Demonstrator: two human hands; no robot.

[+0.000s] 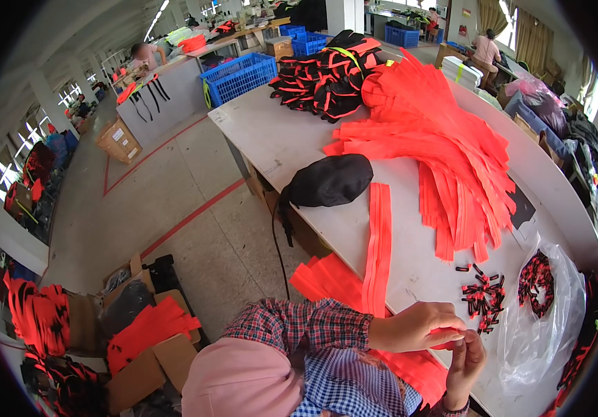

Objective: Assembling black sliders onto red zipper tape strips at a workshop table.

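Note:
My left hand [420,326], in a red and dark plaid sleeve, is closed in a pinch at the table's near edge. Facing it, my right hand [468,361] is closed too, fingertips meeting the left ones. Between them shows a bit of a bright orange zipper strip [445,340]; the small part at the fingertips is hidden. More orange strips [417,372] hang below my hands over the lap. One long orange strip [378,243] lies over the table edge beside my left forearm. Small black and red zipper pulls [485,295] lie loose just beyond my hands.
A clear plastic bag [545,340] holds more pulls at the right. Farther back are a large heap of orange strips [445,139], a black pouch [334,181] and a black and orange bundle [330,76]. Open cartons [150,372] stand on the floor at left.

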